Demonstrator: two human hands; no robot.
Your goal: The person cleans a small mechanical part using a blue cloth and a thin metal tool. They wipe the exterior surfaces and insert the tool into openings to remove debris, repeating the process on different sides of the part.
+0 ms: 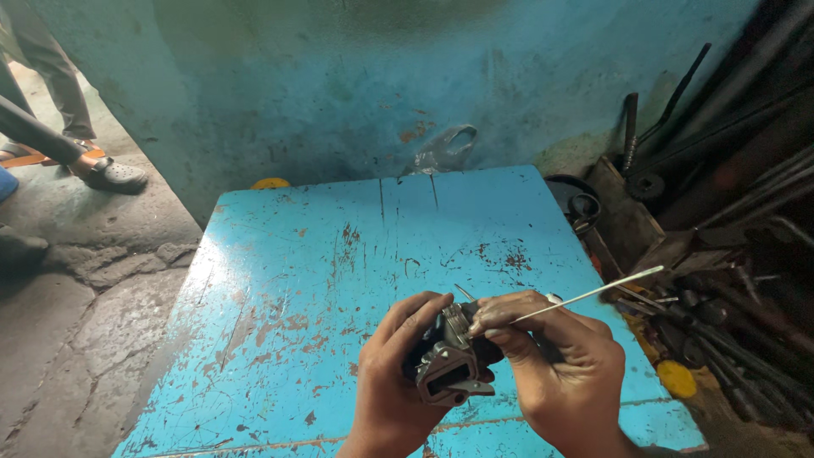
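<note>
Fingers [500, 321] of the right hand [560, 373] were pressed together in a pinch on a thin metal rod [593, 293], gripping it close to its near end so the tip could be steered finely; the long free end slanted up and away to the right, out over the edge of the bench [288, 280]. The near tip met the top of a small grey metal part [449, 360], apparently a carburettor-like casting with a rectangular opening facing the camera. Whether the rod entered a hole there could not be told, since the fingertips covered the spot.

The left hand [394, 382] wrapped the casting from the left, thumb and fingers curled around its body, holding it clear of the bench and tilted towards the eyes, which kept its top face turned up to the rod and steady against it.

Below both hands lay the blue bench, its paint chipped to rusty patches, backed against a blue-green wall [339, 76]. To the right stood a heap of dark rods and tools [729, 254], well apart from the hands. At the far left, another person's sandalled foot [110, 174] rested on the cracked floor [68, 322].
</note>
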